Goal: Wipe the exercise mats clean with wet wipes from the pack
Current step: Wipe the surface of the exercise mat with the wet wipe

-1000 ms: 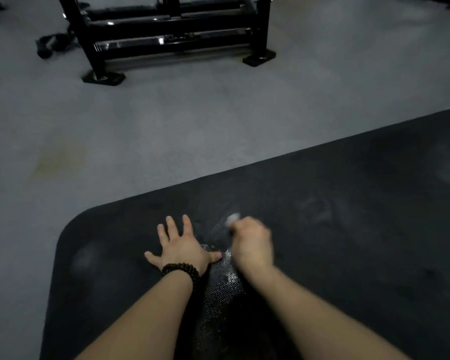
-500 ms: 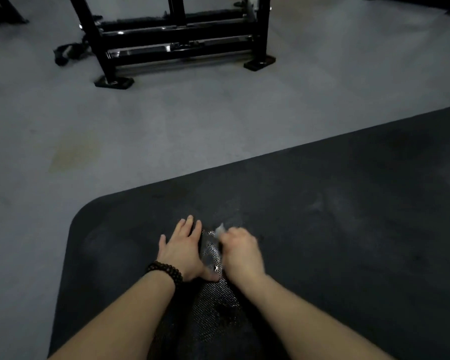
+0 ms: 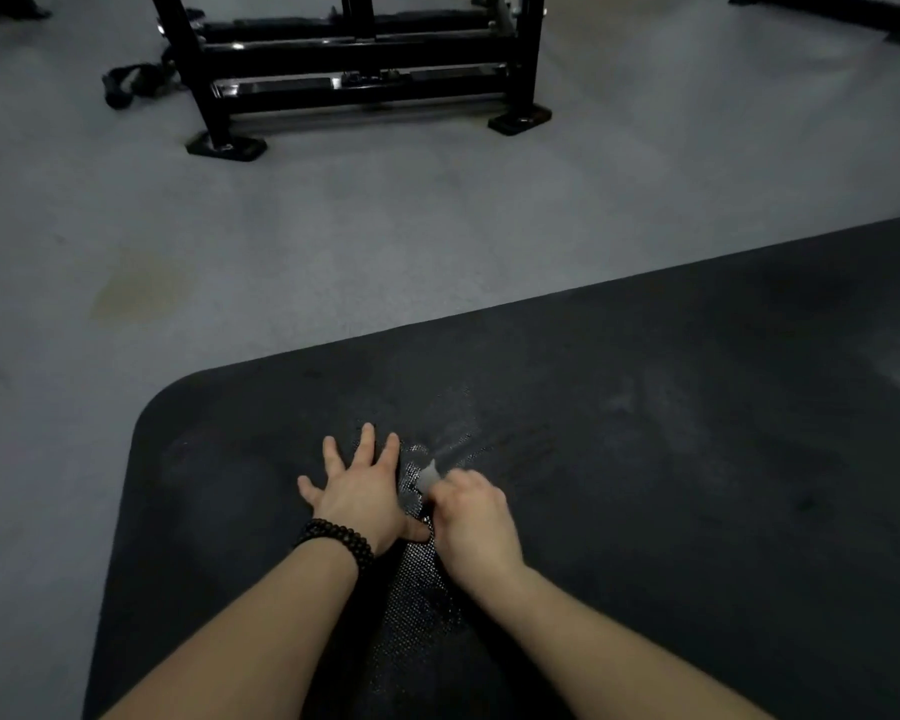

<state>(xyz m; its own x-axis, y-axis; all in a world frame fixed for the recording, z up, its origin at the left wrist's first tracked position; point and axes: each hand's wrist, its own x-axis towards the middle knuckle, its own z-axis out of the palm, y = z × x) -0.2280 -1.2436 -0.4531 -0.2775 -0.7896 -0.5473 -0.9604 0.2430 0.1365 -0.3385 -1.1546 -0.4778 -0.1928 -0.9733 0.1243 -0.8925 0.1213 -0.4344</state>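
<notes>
Both bare forearms reach out over the near part of the black exercise mat (image 3: 645, 485), which lies flat on the grey floor (image 3: 333, 241), its rounded corner off to the left of the hands. Left hand (image 3: 362, 488) flat on the mat, palm down, fingers straight and spread, gripping nothing; a dark beaded bracelet (image 3: 336, 540) circles that wrist. Just beside it, thumb nearly touching, the right hand (image 3: 471, 517) is curled around a bunched pale wet wipe (image 3: 428, 475), a small tuft of it poking out past the knuckles and pressed against the mat. Between the two hands and back toward the forearms the mat's dotted texture glistens wet; a faint pale smear fans out beyond the wipe. Farther along the mat, to the right, dull greyish patches. Beyond the mat's far edge, bare floor with a yellowish stain (image 3: 141, 293) to the left. Farthest off, a black metal rack (image 3: 354, 70) on bolted foot plates, dark straps (image 3: 136, 85) lying at its left.
</notes>
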